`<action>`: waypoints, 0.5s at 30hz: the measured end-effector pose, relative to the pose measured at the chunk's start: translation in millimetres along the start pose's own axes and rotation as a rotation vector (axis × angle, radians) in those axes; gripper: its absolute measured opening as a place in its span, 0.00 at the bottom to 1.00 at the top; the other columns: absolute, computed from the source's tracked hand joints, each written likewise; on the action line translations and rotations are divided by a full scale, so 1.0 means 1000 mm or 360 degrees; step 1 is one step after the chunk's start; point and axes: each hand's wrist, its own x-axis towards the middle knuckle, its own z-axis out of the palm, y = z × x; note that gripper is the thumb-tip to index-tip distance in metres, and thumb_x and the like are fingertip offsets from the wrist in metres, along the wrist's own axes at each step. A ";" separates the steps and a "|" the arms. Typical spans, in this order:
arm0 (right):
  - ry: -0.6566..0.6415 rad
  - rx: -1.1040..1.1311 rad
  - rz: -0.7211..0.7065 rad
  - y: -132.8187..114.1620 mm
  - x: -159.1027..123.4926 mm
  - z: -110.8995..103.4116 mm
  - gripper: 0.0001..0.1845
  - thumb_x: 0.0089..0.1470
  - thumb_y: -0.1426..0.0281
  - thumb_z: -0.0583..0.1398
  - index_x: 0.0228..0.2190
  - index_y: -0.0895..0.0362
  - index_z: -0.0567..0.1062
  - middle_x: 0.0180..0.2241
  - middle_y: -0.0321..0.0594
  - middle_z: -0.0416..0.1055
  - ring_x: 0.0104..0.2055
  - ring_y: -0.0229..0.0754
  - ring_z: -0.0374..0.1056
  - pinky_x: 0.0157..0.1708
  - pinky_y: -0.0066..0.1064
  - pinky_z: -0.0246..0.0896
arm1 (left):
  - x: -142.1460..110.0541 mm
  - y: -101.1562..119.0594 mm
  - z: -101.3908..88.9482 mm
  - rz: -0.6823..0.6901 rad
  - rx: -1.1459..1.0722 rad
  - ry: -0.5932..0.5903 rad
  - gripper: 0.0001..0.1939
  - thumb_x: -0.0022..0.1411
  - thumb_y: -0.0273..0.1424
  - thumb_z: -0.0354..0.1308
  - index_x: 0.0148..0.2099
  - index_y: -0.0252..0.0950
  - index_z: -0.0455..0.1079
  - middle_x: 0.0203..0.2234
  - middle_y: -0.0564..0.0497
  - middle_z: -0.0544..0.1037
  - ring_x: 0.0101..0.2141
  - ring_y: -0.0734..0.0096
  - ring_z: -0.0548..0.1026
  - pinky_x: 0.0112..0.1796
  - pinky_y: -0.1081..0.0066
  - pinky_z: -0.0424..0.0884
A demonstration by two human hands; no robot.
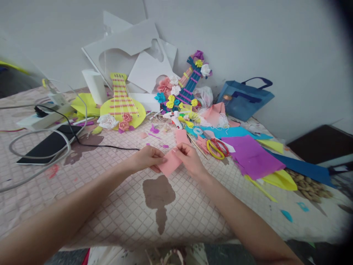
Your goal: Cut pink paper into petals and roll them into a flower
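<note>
Both my hands hold one small pink paper piece (170,163) just above the patterned cloth. My left hand (149,158) pinches its left edge with closed fingers. My right hand (189,157) pinches its upper right edge, thumb and fingers pressed together. Another pink piece (181,136) lies flat on the cloth just beyond my right hand.
Scissors with red and yellow handles (217,148) lie right of my hands, beside purple (252,156), blue and yellow sheets. A glue gun (174,117), a yellow paper guitar (122,105), a flowered blue guitar (187,86), a blue bag (244,97), a phone (49,143) with cables and a power strip stand behind.
</note>
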 end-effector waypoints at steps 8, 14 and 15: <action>-0.0009 0.0037 -0.0016 0.002 0.000 0.000 0.11 0.50 0.62 0.59 0.24 0.56 0.68 0.23 0.32 0.62 0.26 0.35 0.56 0.26 0.28 0.51 | -0.002 0.002 0.002 -0.0060 0.0033 -0.0001 0.18 0.50 0.42 0.63 0.34 0.30 0.73 0.26 0.47 0.78 0.27 0.69 0.77 0.32 0.70 0.75; -0.0007 0.0018 -0.0004 0.002 0.000 0.001 0.12 0.49 0.60 0.59 0.24 0.56 0.68 0.23 0.32 0.62 0.26 0.36 0.56 0.26 0.28 0.51 | -0.003 0.004 0.005 -0.0040 -0.0015 -0.0028 0.20 0.51 0.45 0.60 0.31 0.30 0.69 0.24 0.50 0.74 0.28 0.71 0.74 0.34 0.68 0.73; -0.0013 0.0017 0.0002 0.001 0.000 0.001 0.12 0.49 0.60 0.59 0.24 0.56 0.68 0.23 0.33 0.62 0.26 0.36 0.56 0.26 0.28 0.51 | -0.003 0.005 0.006 -0.0001 -0.0016 -0.0021 0.20 0.51 0.46 0.59 0.30 0.30 0.68 0.23 0.51 0.72 0.27 0.72 0.73 0.33 0.69 0.72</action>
